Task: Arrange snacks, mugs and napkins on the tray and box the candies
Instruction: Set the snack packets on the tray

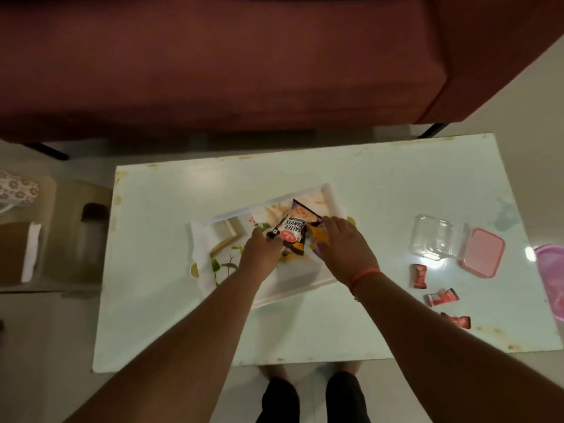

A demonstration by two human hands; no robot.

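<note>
Snack packets are the items in hand: a dark packet printed "Salted Peanuts" (288, 235) and a purple-and-orange foil packet (317, 236) lie together on the white rectangular tray with a leaf print (213, 270), which sits askew at the middle of the white glossy worktop (335, 331). The left hand (259, 254) has its fingers closed on the near left corner of the peanut packet. The right hand (345, 245) lies flat over the foil packet, fingers spread and pressing; whether they grip it cannot be told.

Judged step: placing and straightening the snacks on the tray. The candy step appears not yet begun. Three red wrapped candies (418, 275) (442, 297) (457, 320) lie loose on the worktop to the near right, well apart from the tray. The clear plastic box (432, 239) stands open farther right, with its pink lid (482, 251) just beside it.

The next move likely calls for releasing both packets so they lie flat, leaving tray space for mugs and napkins.

No mug is visible. A white folded item (30, 251) at the far left, off the worktop, may be napkins; this is uncertain. A pink round object (551, 276) is cut off at the right edge. The far packet's print is unreadable.
</note>
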